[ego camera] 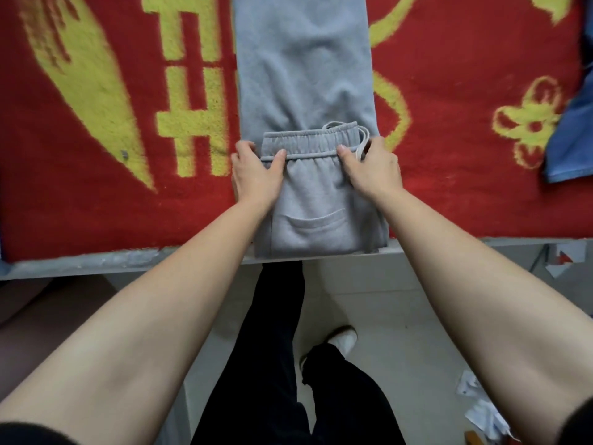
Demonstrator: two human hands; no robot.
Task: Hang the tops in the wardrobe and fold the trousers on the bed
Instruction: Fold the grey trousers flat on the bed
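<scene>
Sweatpants (305, 91), grey, lie on red-and-yellow blanket (112, 107) at near edge of bed, long axis running near to far, legs stretching away from me. Waistband (308, 139) end doubled over onto legs. I see left hand (253, 175) pinching waistband's left corner, right hand (375, 168) its right, thumbs on top, fingers curled round edges. Both equally near. I judge next fold goes farward along axis. Blue garment (568, 136) at far right.

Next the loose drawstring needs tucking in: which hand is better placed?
Probably the right hand: the drawstring loops out beside its fingers at the waistband's right end. The left hand grips the opposite end of the grey trousers.
</scene>
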